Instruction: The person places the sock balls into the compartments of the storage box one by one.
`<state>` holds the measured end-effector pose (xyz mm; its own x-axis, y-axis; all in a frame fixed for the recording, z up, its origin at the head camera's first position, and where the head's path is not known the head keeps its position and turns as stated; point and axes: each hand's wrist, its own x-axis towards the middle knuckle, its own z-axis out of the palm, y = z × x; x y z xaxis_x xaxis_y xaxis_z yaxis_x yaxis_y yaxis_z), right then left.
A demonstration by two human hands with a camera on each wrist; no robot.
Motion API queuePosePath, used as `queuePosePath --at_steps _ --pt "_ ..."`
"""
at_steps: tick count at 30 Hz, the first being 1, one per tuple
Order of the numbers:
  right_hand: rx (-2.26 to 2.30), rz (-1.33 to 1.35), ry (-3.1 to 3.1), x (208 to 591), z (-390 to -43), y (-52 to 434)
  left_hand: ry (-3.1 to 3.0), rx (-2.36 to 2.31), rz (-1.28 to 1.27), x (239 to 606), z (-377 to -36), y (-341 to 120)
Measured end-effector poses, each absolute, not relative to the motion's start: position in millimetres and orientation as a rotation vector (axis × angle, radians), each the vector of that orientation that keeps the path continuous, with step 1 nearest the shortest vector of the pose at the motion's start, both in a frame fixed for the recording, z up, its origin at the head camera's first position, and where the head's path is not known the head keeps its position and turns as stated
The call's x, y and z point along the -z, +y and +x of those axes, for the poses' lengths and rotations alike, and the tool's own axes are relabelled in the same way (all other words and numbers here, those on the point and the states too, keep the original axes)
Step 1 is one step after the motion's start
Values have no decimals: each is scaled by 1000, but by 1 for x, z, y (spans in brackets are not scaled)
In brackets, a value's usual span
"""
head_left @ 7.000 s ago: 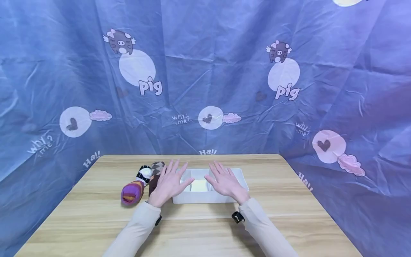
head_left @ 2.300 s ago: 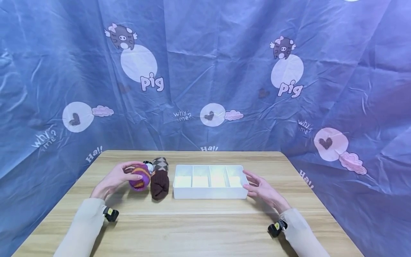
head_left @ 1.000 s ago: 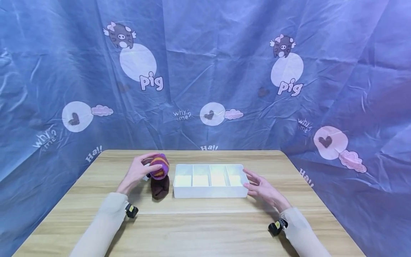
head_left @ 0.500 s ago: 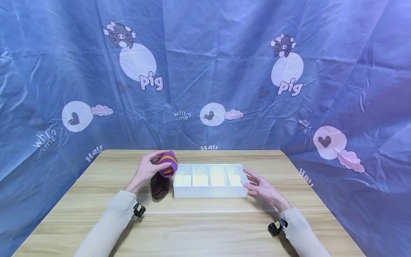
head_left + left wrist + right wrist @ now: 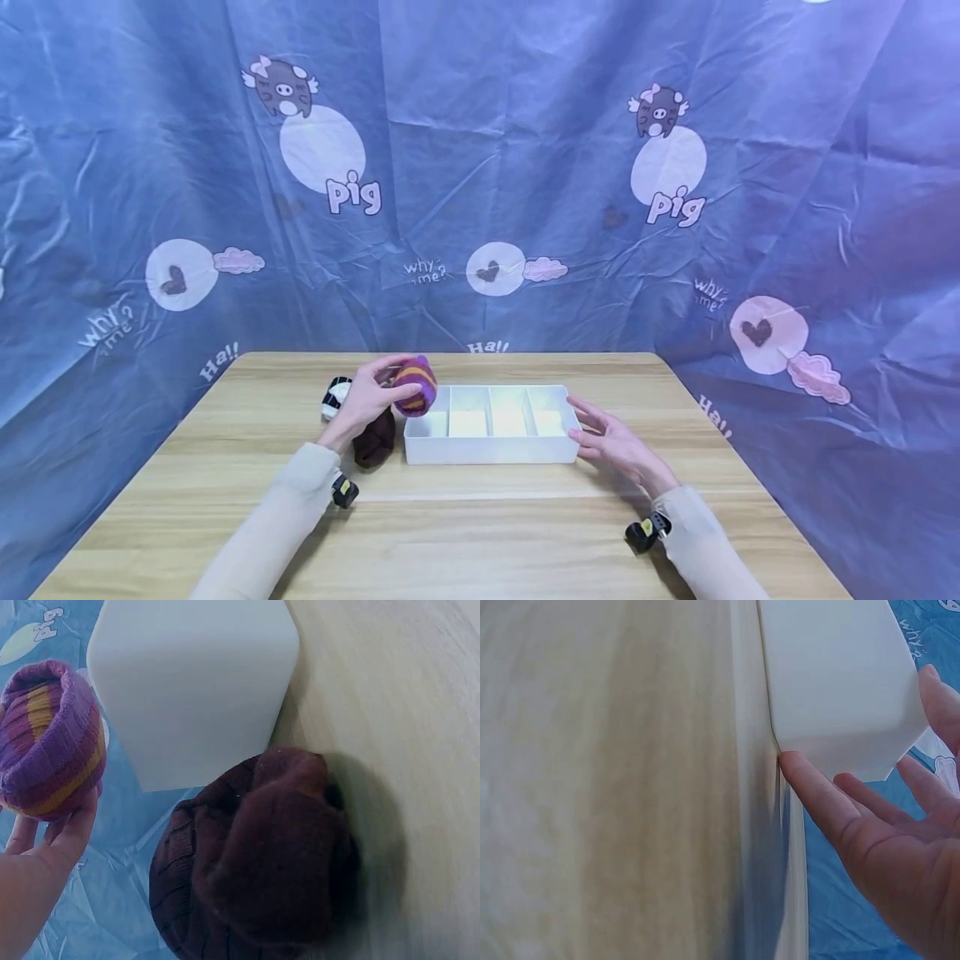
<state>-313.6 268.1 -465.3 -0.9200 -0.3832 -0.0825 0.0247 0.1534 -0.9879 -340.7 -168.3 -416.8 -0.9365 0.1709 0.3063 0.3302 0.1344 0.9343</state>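
Our right hand (image 5: 621, 443) touches the end of the white divided box (image 5: 491, 451), fingers loosely extended, probably steadying it. Our left hand (image 5: 367, 398) pinches the striped bundle (image 5: 416, 388) above the box's left end, seemingly raised to clear it. Against half a second ago, it hangs further right, and we see the black-and-white bundle (image 5: 335, 397) uncovered.

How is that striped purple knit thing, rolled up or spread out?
Rolled up: the left hand holds the striped purple knit as a compact ball, its edge folded over.
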Motion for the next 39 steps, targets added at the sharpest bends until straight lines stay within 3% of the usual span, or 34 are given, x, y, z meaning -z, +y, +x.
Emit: queuePosePath --at_steps 16,39 --pt "1819 -364 2126 467 -313 267 -2403 1811 -560 428 -343 -151" --pt "1832 -354 2121 468 -316 266 -2618 1256 -607 435 -350 -136"
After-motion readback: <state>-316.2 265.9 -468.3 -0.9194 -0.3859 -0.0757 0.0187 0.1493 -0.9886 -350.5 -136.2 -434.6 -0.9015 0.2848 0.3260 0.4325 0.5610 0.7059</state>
